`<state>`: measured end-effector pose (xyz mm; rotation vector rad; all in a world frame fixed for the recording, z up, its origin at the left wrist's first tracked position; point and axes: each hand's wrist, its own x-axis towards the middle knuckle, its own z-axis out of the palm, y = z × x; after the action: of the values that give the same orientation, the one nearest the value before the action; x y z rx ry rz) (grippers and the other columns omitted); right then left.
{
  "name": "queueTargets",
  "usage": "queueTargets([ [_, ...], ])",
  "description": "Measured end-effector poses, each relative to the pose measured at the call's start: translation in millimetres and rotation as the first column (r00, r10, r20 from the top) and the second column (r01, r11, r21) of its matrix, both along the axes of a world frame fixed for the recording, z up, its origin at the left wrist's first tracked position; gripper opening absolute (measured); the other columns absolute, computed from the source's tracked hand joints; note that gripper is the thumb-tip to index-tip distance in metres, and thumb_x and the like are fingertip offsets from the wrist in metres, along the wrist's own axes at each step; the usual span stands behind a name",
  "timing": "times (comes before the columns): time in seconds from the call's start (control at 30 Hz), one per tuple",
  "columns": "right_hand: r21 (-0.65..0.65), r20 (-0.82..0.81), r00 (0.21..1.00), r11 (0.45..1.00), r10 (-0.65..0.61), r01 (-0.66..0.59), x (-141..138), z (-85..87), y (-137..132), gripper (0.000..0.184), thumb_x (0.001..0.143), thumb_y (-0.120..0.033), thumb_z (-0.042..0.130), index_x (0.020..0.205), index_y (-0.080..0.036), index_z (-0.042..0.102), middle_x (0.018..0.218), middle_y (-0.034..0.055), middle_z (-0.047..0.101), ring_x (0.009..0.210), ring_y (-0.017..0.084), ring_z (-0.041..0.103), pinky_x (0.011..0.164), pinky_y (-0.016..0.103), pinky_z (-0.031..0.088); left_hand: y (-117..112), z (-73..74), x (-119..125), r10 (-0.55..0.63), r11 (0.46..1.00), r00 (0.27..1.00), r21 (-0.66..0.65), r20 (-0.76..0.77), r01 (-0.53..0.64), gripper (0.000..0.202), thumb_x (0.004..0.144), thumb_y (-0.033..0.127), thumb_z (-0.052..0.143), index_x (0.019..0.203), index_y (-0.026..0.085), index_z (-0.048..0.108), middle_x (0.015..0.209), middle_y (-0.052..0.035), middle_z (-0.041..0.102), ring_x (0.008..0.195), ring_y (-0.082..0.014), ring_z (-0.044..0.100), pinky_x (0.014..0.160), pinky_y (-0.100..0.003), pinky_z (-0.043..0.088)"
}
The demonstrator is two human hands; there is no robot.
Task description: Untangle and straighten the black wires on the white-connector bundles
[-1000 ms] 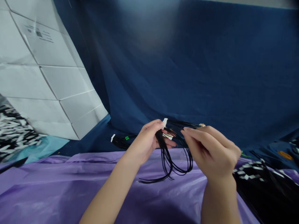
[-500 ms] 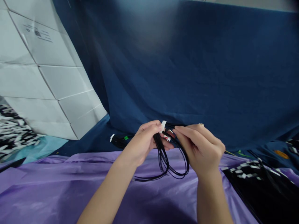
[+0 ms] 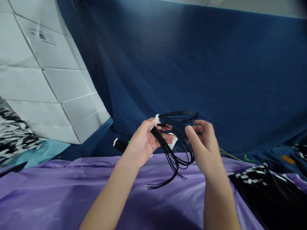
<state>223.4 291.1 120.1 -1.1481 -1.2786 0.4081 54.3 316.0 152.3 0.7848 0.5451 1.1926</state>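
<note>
My left hand (image 3: pixel 145 140) pinches the white connectors (image 3: pixel 154 122) of a black wire harness (image 3: pixel 173 159) between thumb and fingers. From the connectors, looped black wires spread to the right and hang down, with loose ends above the purple cloth. My right hand (image 3: pixel 202 142) is at the right side of the loops, its thumb apart from its bent fingers. One thin wire loop passes by those fingertips; whether it touches them I cannot tell. A white label with a red mark (image 3: pixel 172 140) shows behind the wires.
Another black wire bundle with a white connector (image 3: pixel 115 141) lies behind my left forearm. White boxes (image 3: pixel 72 86) are stacked at left, beside a pile of black-and-white wire pieces (image 3: pixel 14 134). Purple cloth (image 3: pixel 59 191) covers the front; black wires with white connectors (image 3: pixel 254 174) lie right. A blue curtain (image 3: pixel 203 64) hangs behind.
My left hand has moved slightly left with the connectors. My right hand has loosened from the wires, its thumb parting from the fingers, and the upper wires have sprung into a wide loop.
</note>
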Motion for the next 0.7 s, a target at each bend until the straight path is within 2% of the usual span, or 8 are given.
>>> queueTargets([
  [0.07,-0.155,-0.067,0.973,0.961,0.222,-0.230,1.6,0.5,2.7,0.043,0.087,-0.058,0.066,0.101,-0.017,0.061,0.077,0.0007,0.061,0.054,0.010,0.052,0.045,0.021,0.040,0.2,0.4,-0.2,-0.013,1.000,1.000,-0.018,0.012,0.013,0.021,0.093,0.027,0.045,0.080,0.013,0.055,0.081,-0.0083,0.070,0.061,-0.0188,0.070,0.062,-0.031,0.058],
  [0.13,-0.209,-0.093,0.935,0.911,0.342,-0.354,1.4,3.2,3.3,0.043,0.090,-0.056,0.064,0.078,-0.015,0.061,0.061,-0.0010,0.056,0.048,0.008,0.046,0.043,0.020,0.036,0.6,0.1,0.1,-0.017,0.999,1.000,-0.034,0.010,0.017,0.023,0.094,0.026,0.044,0.079,0.013,0.054,0.083,-0.0089,0.071,0.061,-0.0189,0.071,0.062,-0.031,0.058],
  [0.17,-0.191,-0.080,0.935,0.915,0.346,-0.355,0.8,5.2,2.6,0.045,0.091,-0.054,0.063,0.069,-0.015,0.058,0.056,-0.0014,0.053,0.047,0.008,0.043,0.043,0.020,0.034,1.0,-0.5,0.5,-0.014,0.999,1.000,-0.036,0.008,0.014,0.022,0.095,0.026,0.044,0.080,0.013,0.055,0.084,-0.0092,0.071,0.062,-0.0191,0.071,0.063,-0.031,0.059],
  [0.23,-0.097,-0.019,0.961,0.956,0.277,-0.277,-1.0,9.3,-0.6,0.046,0.092,-0.047,0.063,0.060,-0.015,0.055,0.051,-0.0018,0.050,0.046,0.007,0.041,0.043,0.020,0.032,1.9,-2.3,1.7,-0.006,1.000,1.000,-0.020,0.003,0.006,0.018,0.094,0.026,0.046,0.084,0.014,0.055,0.087,-0.0099,0.072,0.064,-0.0202,0.072,0.065,-0.033,0.059],
  [0.3,0.001,0.015,0.982,0.982,0.187,-0.187,-2.4,12.4,-4.0,0.042,0.091,-0.042,0.067,0.060,-0.015,0.059,0.050,-0.0014,0.052,0.045,0.007,0.043,0.042,0.019,0.033,3.1,-4.7,3.3,-0.019,1.000,1.000,0.013,-0.007,0.019,0.014,0.093,0.026,0.050,0.086,0.015,0.054,0.089,-0.0110,0.073,0.067,-0.0211,0.073,0.068,-0.034,0.060],
  [0.4,0.091,-0.059,0.991,0.990,0.117,-0.111,-1.7,12.6,-4.4,0.029,0.086,-0.037,0.072,0.069,-0.015,0.067,0.052,-0.0009,0.059,0.042,0.008,0.049,0.040,0.019,0.038,4.3,-8.2,5.7,-0.055,0.998,0.998,0.020,-0.037,0.055,0.013,0.091,0.027,0.054,0.086,0.015,0.054,0.088,-0.0103,0.072,0.070,-0.0210,0.073,0.072,-0.035,0.061],
  [0.53,0.142,-0.223,0.959,0.979,0.175,-0.145,3.1,7.9,5.0,0.020,0.086,-0.035,0.073,0.080,-0.017,0.071,0.063,0.0003,0.066,0.045,0.008,0.054,0.043,0.019,0.044,4.6,-11.1,7.0,-0.101,0.995,0.992,0.010,-0.070,0.102,0.013,0.091,0.028,0.057,0.087,0.015,0.056,0.080,-0.0064,0.070,0.063,-0.0194,0.071,0.068,-0.034,0.060],
  [0.7,0.161,-0.324,0.917,0.969,0.233,-0.189,6.4,5.0,15.7,0.019,0.082,-0.035,0.076,0.084,-0.017,0.072,0.070,0.0019,0.070,0.048,0.008,0.055,0.045,0.019,0.046,5.5,-13.0,4.6,-0.176,0.984,0.981,-0.031,-0.081,0.174,0.021,0.094,0.030,0.051,0.084,0.014,0.058,0.079,-0.0085,0.072,0.063,-0.0202,0.072,0.067,-0.033,0.060],
])
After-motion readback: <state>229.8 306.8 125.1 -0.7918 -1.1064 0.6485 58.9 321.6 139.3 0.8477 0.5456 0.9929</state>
